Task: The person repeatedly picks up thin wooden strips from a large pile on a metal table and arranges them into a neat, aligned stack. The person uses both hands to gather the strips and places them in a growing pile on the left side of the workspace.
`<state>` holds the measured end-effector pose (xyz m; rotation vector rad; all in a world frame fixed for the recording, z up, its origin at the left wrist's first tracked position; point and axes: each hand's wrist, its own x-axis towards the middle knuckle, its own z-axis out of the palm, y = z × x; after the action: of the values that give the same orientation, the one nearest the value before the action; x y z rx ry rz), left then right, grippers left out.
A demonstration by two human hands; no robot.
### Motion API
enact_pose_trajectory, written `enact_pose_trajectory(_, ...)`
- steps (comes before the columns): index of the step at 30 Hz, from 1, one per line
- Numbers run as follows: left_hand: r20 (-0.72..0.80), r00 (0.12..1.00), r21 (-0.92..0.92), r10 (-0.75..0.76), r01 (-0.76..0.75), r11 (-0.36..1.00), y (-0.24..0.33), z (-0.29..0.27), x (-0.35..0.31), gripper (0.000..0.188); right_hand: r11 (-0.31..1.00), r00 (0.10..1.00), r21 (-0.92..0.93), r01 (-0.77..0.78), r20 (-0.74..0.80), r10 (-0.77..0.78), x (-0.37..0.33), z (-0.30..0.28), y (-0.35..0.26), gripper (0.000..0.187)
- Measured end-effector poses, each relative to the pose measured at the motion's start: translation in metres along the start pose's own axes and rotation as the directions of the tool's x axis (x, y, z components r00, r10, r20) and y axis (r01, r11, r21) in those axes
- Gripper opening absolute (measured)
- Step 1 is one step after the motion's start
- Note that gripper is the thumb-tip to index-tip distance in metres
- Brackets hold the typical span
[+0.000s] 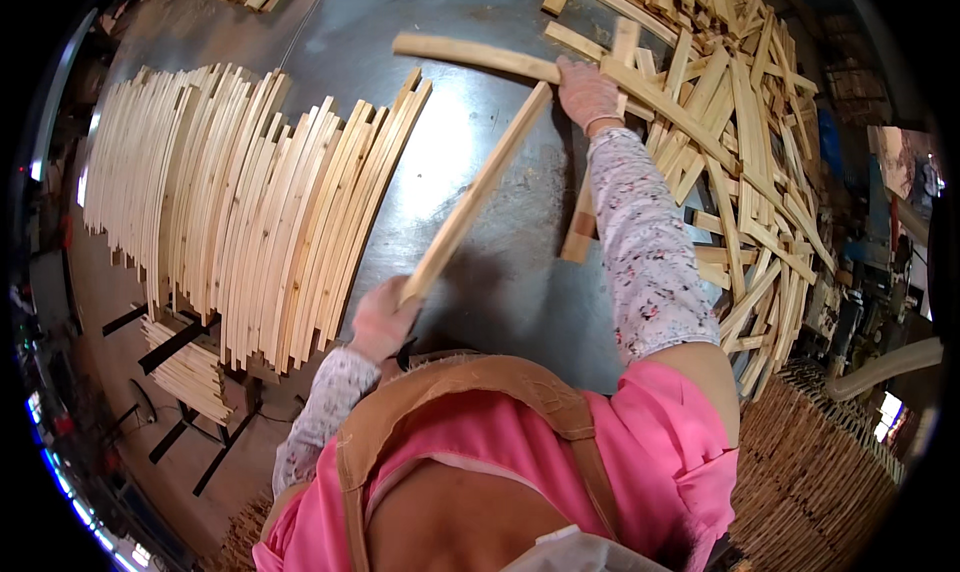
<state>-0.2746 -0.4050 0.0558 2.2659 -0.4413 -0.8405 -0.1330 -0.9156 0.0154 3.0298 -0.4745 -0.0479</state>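
Note:
My left hand (381, 322), in a pale glove, is closed round the near end of a wooden strip (480, 192) that slants up and away over the metal table. My right hand (588, 94), also gloved, reaches far forward at the left edge of the loose pile. Its fingers are wrapped at the right end of another wooden strip (475, 54), which points left across the table. The far tip of the left strip comes close to my right hand; whether they touch I cannot tell.
Many wooden strips stand side by side in a row (240, 212) on the left. A jumbled pile of strips (740, 122) covers the right side of the metal table (450, 152). Stacked thin wood pieces (810, 462) rise at the lower right. A black metal stand (180, 342) is below the row.

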Motion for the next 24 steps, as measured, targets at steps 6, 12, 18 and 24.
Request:
enact_pose_trajectory(6, -0.619, 0.745, 0.543, 0.249, 0.176, 0.821, -0.119, 0.008, -0.096, 0.053, 0.622, 0.932, 0.702, -0.348, 0.332, 0.147, -0.032, -0.067, 0.02, 0.052)
enact_pose_trajectory(12, -0.522, 0.844, 0.153, 0.123, -0.049, 0.987, -0.064, -0.024, -0.042, 0.065, -0.556, 0.96, 0.809, -0.188, 0.272, 0.072, -0.113, -0.092, -0.042, 0.051)
enact_pose_trajectory(18, 0.094, 0.988, -0.599, 0.121, -0.041, 0.8, 0.054, 0.002, 0.08, 0.062, -0.604, 0.91, 0.721, -0.339, 0.413, -0.018, -0.152, -0.061, -0.135, 0.053)
enact_pose_trajectory(24, -0.088, 0.996, -0.446, -0.035, -0.008, 0.895, 0.062, -0.059, 0.148, 0.057, 0.492, 0.8, 0.717, -0.494, 0.155, 0.579, -0.2, -0.049, -0.143, 0.075)
